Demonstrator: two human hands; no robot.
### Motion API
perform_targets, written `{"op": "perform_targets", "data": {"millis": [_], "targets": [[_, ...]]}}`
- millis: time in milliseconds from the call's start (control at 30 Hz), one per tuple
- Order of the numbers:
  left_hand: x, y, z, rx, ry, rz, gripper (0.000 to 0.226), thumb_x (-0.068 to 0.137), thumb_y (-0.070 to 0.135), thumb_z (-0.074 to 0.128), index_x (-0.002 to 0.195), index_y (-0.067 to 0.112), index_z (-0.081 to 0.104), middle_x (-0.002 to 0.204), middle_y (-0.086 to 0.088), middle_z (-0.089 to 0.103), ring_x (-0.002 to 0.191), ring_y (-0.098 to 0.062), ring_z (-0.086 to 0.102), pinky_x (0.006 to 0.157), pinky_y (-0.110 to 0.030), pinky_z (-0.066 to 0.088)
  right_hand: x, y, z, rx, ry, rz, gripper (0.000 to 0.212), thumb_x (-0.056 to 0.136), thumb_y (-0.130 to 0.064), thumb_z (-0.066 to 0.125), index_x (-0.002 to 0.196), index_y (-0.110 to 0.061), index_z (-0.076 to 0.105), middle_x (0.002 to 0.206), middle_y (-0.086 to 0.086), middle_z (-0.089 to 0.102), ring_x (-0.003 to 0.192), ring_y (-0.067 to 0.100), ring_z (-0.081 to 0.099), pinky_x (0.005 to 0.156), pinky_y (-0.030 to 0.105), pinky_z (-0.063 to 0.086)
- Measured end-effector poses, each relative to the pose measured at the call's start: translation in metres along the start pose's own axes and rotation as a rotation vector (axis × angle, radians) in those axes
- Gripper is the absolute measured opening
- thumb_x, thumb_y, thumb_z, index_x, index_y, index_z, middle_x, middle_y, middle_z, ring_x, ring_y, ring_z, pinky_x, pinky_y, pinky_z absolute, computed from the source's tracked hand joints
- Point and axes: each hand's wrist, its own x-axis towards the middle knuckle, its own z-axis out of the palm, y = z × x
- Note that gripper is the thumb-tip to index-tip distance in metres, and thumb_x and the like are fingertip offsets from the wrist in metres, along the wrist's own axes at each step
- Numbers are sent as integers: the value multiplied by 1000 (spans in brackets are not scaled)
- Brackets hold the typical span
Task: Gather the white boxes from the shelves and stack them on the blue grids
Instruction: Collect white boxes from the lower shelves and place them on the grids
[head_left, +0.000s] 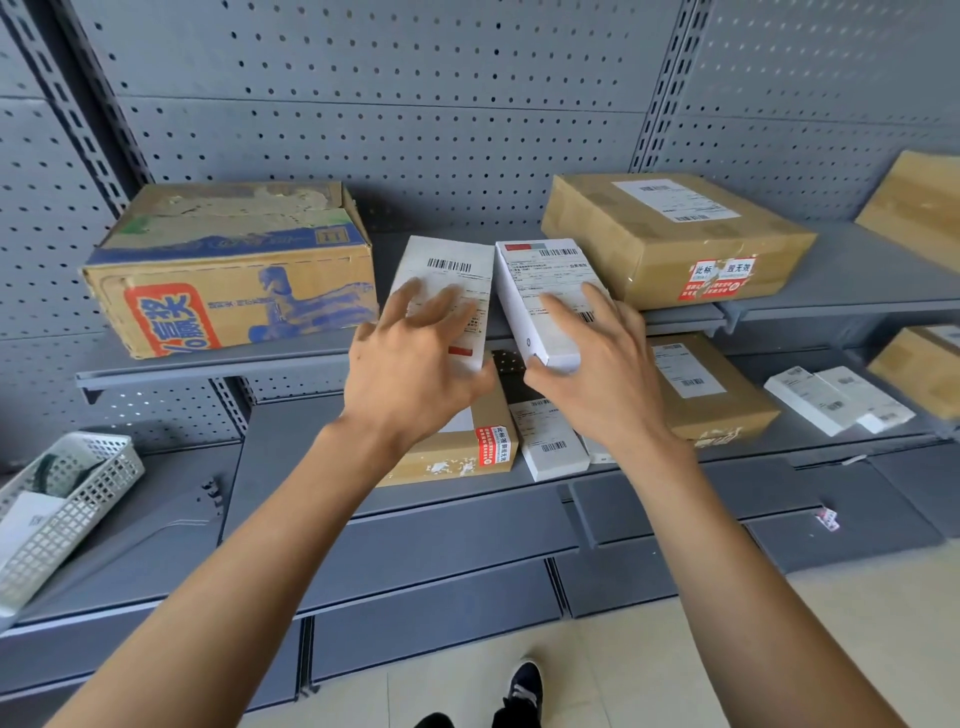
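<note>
Both hands reach forward to the upper shelf (311, 358), each on a white box. The left hand (410, 358) lies on top of the left white box (447, 275); its fingers (441, 304) are spread across the printed label, while the thumb curls at the box's near end, so the box sits under the fingers and against the palm. The right hand (597, 364) holds the right white box (540, 291): its fingers (558, 312) rest spread over the top label and the thumb hooks under the near corner, and the box is tilted, its near end raised off the shelf edge. The two boxes lie side by side, their far ends nearly touching between the two hands. Whether the left box is lifted or resting on the shelf cannot be told.

To the left of the left hand stands a brown carton with blue and red print (228, 270). Just beyond the right hand's fingers sits a flat brown parcel (675, 239) with a white label and red stickers.

Below the hands, on the lower shelf (779, 457), lie a small brown parcel (457, 447), another white box (550, 441) beside it, and a further brown parcel (711, 395) under the right wrist. Farther right, well apart from the fingers, two more white boxes (836, 400) lie together. Far below left sits a white mesh basket (67, 509).
</note>
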Motion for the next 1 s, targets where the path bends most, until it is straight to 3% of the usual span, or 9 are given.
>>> {"op": "perform_targets", "data": {"millis": [300,567,733,900,1000], "targets": [[-23,-7,-8,-75,93,51,62,78,56,58,133,29,63,147,13,55,144,-22,39,91,-52,53,-38,0,-27,56,120,12,70,75,-48,64,143,-32,53,155,-1,39,138,29,34,107,50,41],[-23,38,-12,-117,146,136,62,78,57,56,134,31,63,146,14,55,142,-21,43,89,-50,54,-63,25,-59,42,196,59,71,75,-53,60,142,-32,54,156,-1,40,139,28,34,105,55,44],[-24,89,-2,-141,122,201,61,79,57,54,133,32,63,146,14,55,142,-20,42,89,-50,54,-93,68,-86,1,247,86,68,78,-45,70,142,-27,55,156,2,40,137,32,34,106,52,43],[-36,170,17,-191,87,271,60,79,59,54,132,32,64,145,15,56,143,-19,41,84,-53,54,-141,131,-127,-51,280,182,70,78,-54,58,142,-26,54,156,3,38,137,33,32,103,56,45],[-47,224,32,-230,50,318,61,79,61,52,132,32,64,144,15,56,143,-18,42,85,-52,54,-177,175,-154,-72,274,258,71,79,-52,63,144,-28,51,158,2,35,141,34,30,103,60,44]]}}
